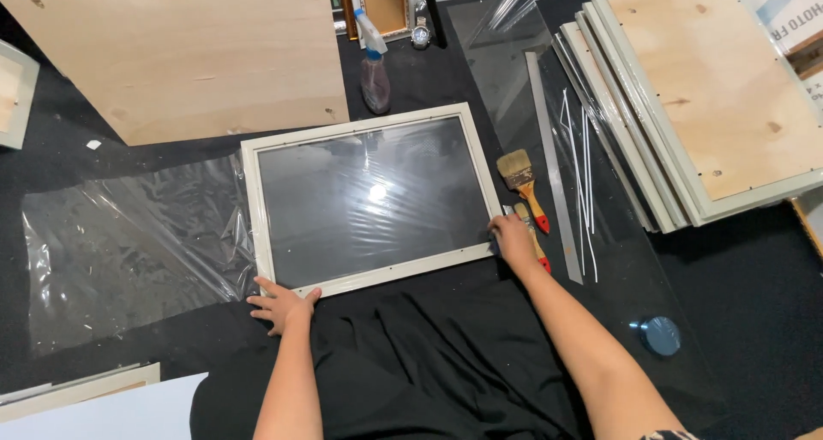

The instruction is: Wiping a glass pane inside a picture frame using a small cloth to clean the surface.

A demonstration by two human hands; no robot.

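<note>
- A pale picture frame [370, 198] is laid flat on the dark table [746, 303], centre of view, covered by clear plastic film [129, 243] that trails off to its left.
- Left hand [281, 304] is pressed flat at the frame's near left corner, fingers spread, nothing gripped.
- Right hand [513, 237] is set against the near right corner; fingers curled onto the edge, apparently pinching film or frame, which cannot be told.
- Judged: film is already drawn over the face; excess at left is not yet trimmed or tucked.
- A paintbrush [521, 183] and a long metal ruler [553, 170] are lying just right of the frame, untouched.
- A spray bottle [374, 71] is stood just beyond the far edge.
- Stacked frames [686, 105] are kept at far right, plywood backs up.
</note>
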